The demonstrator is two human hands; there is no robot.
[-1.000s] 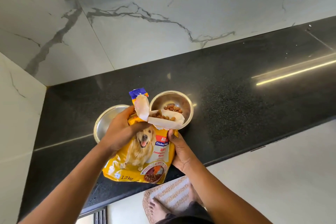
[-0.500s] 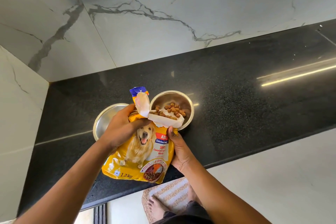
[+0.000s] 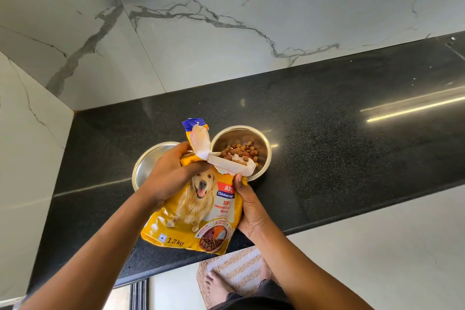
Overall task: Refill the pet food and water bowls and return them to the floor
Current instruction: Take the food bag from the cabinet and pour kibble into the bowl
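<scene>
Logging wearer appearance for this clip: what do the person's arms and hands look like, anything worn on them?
No gloves: the left hand and the right hand are bare, with no rings on the visible fingers and no watch or bracelet at either wrist. The left forearm and right forearm are uncovered down to the frame's edge; no sleeve plainly shows.

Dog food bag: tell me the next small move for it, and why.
Probably tip the dog food bag a little further. Its torn mouth already hangs over the right steel bowl, and the kibble covers only part of the bowl's bottom. The left hand grips the bag near its top and the right hand holds its side, so both are placed to raise the tilt.
</scene>
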